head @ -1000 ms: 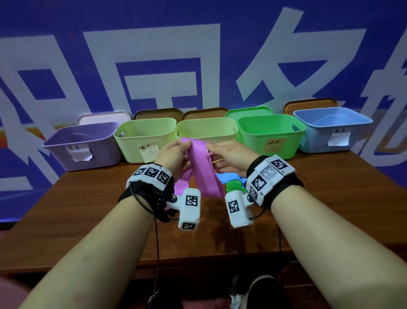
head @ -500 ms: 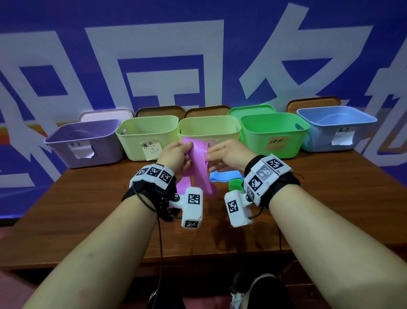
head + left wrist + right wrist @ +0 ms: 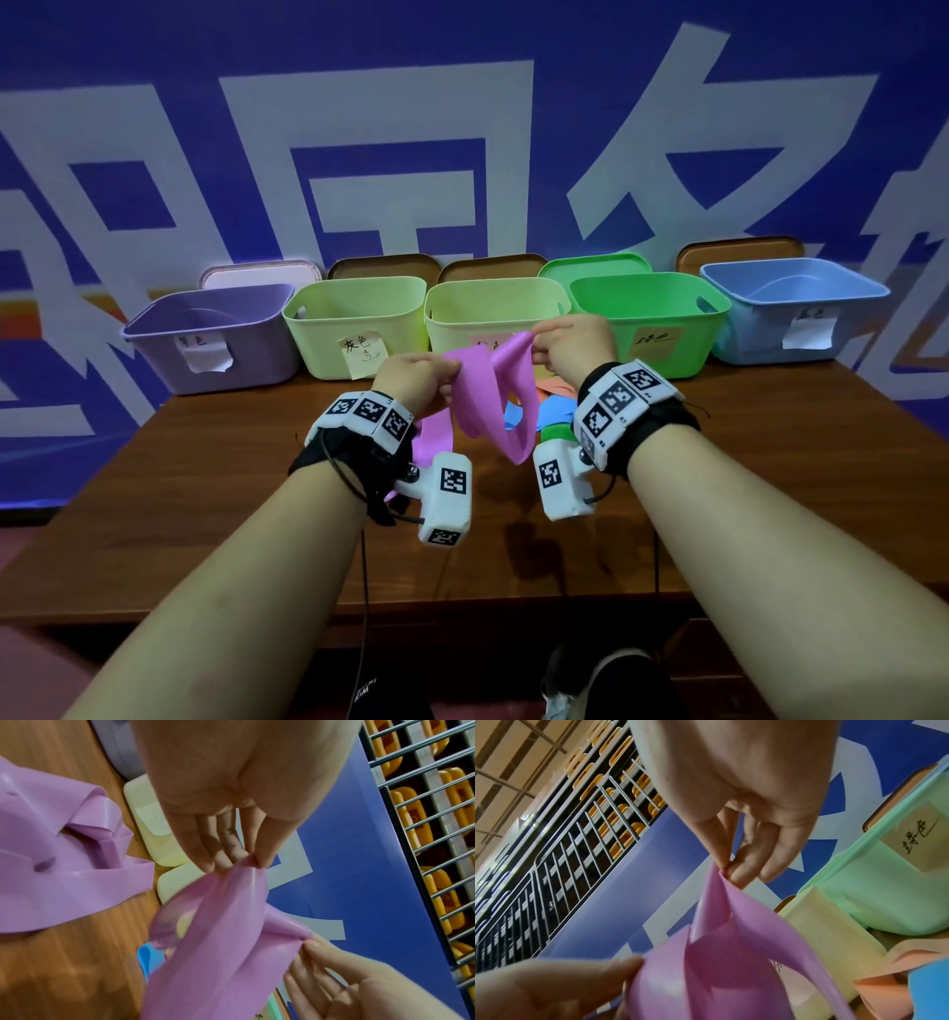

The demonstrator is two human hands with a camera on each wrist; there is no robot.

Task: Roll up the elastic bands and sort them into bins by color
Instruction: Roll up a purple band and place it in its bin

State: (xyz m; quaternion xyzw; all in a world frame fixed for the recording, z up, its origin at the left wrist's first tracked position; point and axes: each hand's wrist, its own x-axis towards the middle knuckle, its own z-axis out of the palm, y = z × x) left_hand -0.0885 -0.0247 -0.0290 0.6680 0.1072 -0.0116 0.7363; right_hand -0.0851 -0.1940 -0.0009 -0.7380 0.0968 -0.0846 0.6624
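While the brown wooden table [image 3: 770, 462] carries a back row of five plastic bins, from the lavender bin [image 3: 215, 339] to the pale blue bin [image 3: 791, 313], the wide pink elastic band [image 3: 493, 401] hangs twisted in the air above it. Left hand [image 3: 416, 380] and right hand [image 3: 575, 342] each pinch one upper edge between thumb and fingertips. Such shallow pinches on slick, floppy rubber could slip, I judge, dropping the band onto the blue and orange bands [image 3: 554, 406] below, or locking the twist into a lopsided roll.

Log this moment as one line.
left hand: pinches pink band | right hand: pinches same band | band: unrolled, above table | bins: behind
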